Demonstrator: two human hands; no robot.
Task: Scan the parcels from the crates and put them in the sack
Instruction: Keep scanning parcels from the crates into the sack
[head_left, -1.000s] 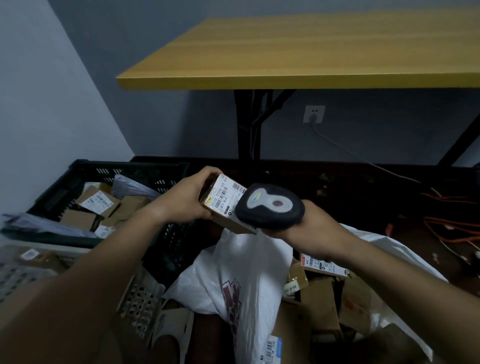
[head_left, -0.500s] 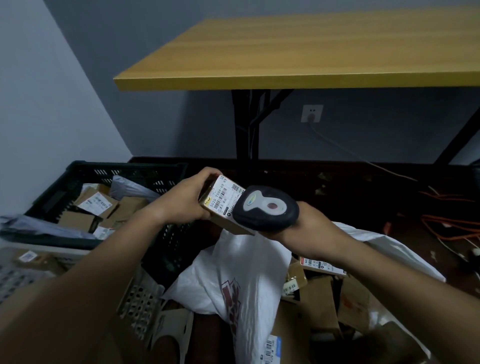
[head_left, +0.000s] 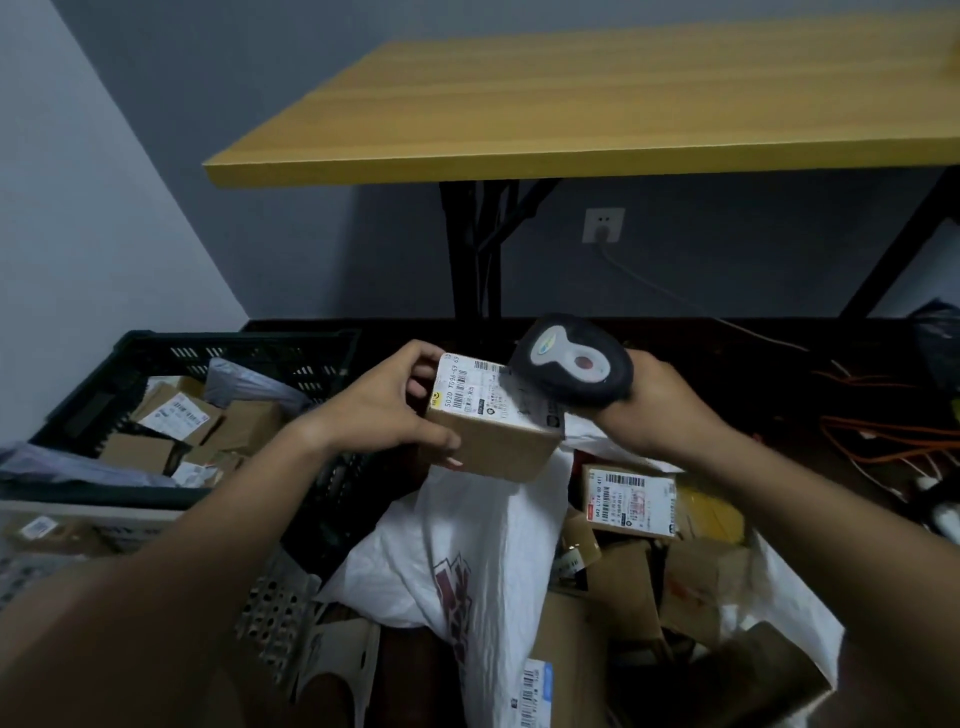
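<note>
At the far side of the room a yellow-topped table (head_left: 597, 104) on black legs stands against a grey wall; a white wall socket (head_left: 602, 225) sits beneath it, with a thin cable running off to the right; orange cables (head_left: 883, 441) lie tangled on the dark floor at the right edge. On the left a dark green crate (head_left: 156, 358) holds brown boxes with white labels and a grey mailing bag; a pale perforated crate (head_left: 270, 613) lies nearer, partly hidden by the left forearm. Below the hands a white sack (head_left: 467, 545) gapes open, packed with cardboard parcels; one labelled box (head_left: 628, 499) lies face up near its far rim.

Above the sack's mouth, the left hand (head_left: 379, 410) holds a small brown parcel (head_left: 493, 421); its grip is closed round the box's left end, fingers over the top edge and thumb pressed along the near side; the white barcode label faces up and tilts towards the camera. The right hand (head_left: 654, 410) grips a black handheld scanner (head_left: 571, 358), fingers wrapped beneath it so they are mostly hidden; the scanner's head overlaps the parcel's far right corner, just above the label. Both forearms reach in from the lower corners.
</note>
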